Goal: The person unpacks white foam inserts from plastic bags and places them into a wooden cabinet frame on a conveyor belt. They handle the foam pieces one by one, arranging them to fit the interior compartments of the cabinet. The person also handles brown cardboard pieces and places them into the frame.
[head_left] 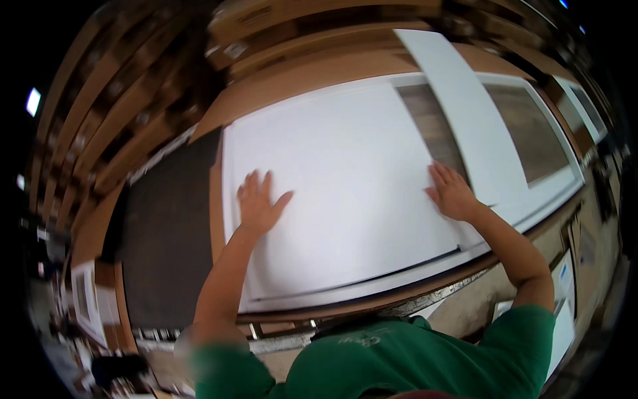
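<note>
A large flat white panel (339, 179) lies inside a white frame (345, 290) in front of me. My left hand (259, 205) rests on the panel near its left edge, fingers spread. Near the panel's right edge lies my right hand (452, 191), fingers stretched out and thumb apart, holding nothing. To the right, a long narrow white board (465, 100) lies across the frame, its far end sticking out past the frame's far edge. Wood-grey surface shows through an opening (528, 133) in the frame beyond that board, and also between board and panel.
Brown cardboard (312, 76) lies beneath and behind the frame. A dark flat surface (169, 233) is to the left, above rollers (156, 334). Long cardboard boxes (319, 20) are stacked at the back, and more boxes (119, 113) stand at the left. Another white frame (585, 106) stands at the far right.
</note>
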